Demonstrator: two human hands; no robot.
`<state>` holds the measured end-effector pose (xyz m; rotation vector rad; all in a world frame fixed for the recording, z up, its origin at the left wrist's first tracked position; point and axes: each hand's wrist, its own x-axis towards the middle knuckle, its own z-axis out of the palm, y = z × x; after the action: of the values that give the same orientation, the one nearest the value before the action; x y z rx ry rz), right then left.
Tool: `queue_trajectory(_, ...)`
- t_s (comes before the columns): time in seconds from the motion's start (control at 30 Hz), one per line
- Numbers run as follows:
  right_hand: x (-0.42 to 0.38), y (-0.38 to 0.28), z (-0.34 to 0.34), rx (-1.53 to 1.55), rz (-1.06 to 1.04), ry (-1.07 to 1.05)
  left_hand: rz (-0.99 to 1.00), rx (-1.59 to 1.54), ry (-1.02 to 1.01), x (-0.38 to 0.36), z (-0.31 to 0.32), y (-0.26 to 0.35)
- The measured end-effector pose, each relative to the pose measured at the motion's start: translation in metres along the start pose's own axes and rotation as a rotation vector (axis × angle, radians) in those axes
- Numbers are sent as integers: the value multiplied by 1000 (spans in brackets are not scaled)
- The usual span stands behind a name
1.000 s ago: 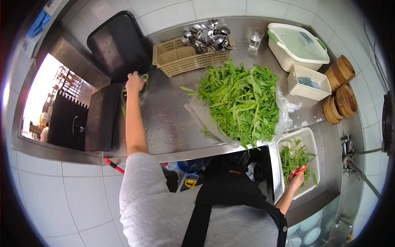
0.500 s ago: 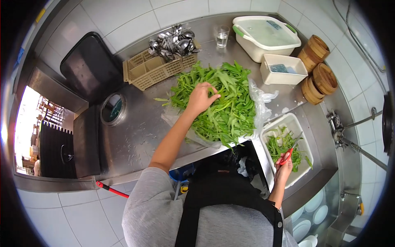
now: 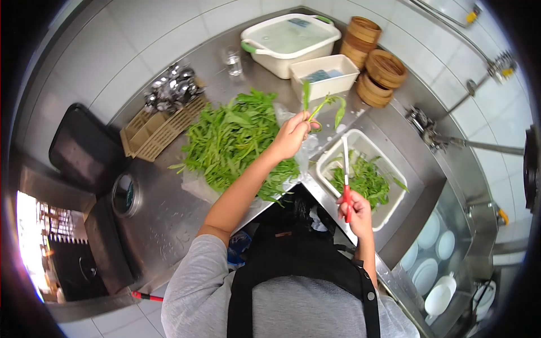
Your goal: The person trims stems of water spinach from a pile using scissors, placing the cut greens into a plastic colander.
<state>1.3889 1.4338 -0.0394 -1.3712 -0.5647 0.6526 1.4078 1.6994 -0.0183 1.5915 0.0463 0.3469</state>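
Note:
My left hand [image 3: 293,136] pinches a sprig of leafy greens [image 3: 322,107], its stem and leaves sticking out past the fingertips. Below and left of that hand lies a big heap of leafy greens [image 3: 234,138] on a clear plastic bag [image 3: 198,185]. My right hand [image 3: 359,215] grips red-handled scissors [image 3: 347,197], the blades pointing away from me over a white tub [image 3: 389,209]. Inside the tub are cut greens [image 3: 369,183]. The sprig is apart from the blades. Whether the blades are parted is hard to see.
Along the back stand a tan cutlery rack [image 3: 163,132] with spoons [image 3: 174,87], a glass [image 3: 233,63], a lidded white container [image 3: 290,42], a smaller white bin [image 3: 327,79] and bamboo steamers [image 3: 386,70]. At right are a tap [image 3: 422,127] and a sink with plates [image 3: 425,276].
My left hand has moved from the heap toward the tub, taking a sprig with it. The scissors have turned to point away from me. The camera view has shifted right.

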Motion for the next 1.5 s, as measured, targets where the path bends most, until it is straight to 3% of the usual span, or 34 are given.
queue_trajectory(0.03,-3,-5,1,-6,40,-6,-30,-152,2,3,11,-8)
queue_trajectory(0.23,-14,0,-9,80,51,50,-115,-213,-111,12,54,-19)
queue_trajectory(0.33,-17,3,-19,108,76,105,-85,115,-204,13,67,-14)
queue_trajectory(0.43,-19,10,-30,85,98,162,3,225,-294,16,81,-23)
queue_trajectory(0.5,-20,17,-39,82,122,195,-113,264,-350,17,88,-22)
queue_trajectory(0.6,-25,27,-48,46,162,261,158,511,-410,16,107,-31)
queue_trajectory(0.67,-26,44,-55,20,219,338,112,679,-491,17,119,-46)
queue_trajectory(0.7,-27,52,-57,20,246,376,188,749,-470,17,126,-66)
queue_trajectory(0.83,-29,90,-76,-22,302,464,66,957,-508,6,124,-74)
queue_trajectory(0.87,-28,98,-80,-18,294,569,48,968,-481,0,114,-75)
queue_trajectory(0.93,-29,101,-87,24,275,667,293,665,-79,-10,94,-76)
queue_trajectory(1.0,-31,107,-103,53,254,693,189,575,151,-30,55,-20)
queue_trajectory(1.07,-30,105,-109,78,211,680,204,228,561,-46,11,-14)
queue_trajectory(1.1,-28,103,-114,73,222,649,327,447,781,-55,-14,1)
queue_trajectory(1.13,-23,98,-109,64,204,624,244,323,1105,-69,-68,-18)
queue_trajectory(1.17,-18,92,-106,51,185,606,109,301,1176,-80,-94,-29)
queue_trajectory(1.23,-8,85,-95,22,193,591,-12,721,1264,-99,-118,-31)
queue_trajectory(1.27,-3,81,-87,-8,203,579,-12,722,1268,-107,-127,-40)
queue_trajectory(1.33,6,71,-69,-15,186,522,-204,909,1095,-120,-143,-64)
queue_trajectory(1.47,23,51,-28,-27,115,352,-111,1027,1065,-126,-154,-72)
queue_trajectory(1.5,25,46,-21,-17,73,258,-105,871,1081,-123,-149,-55)
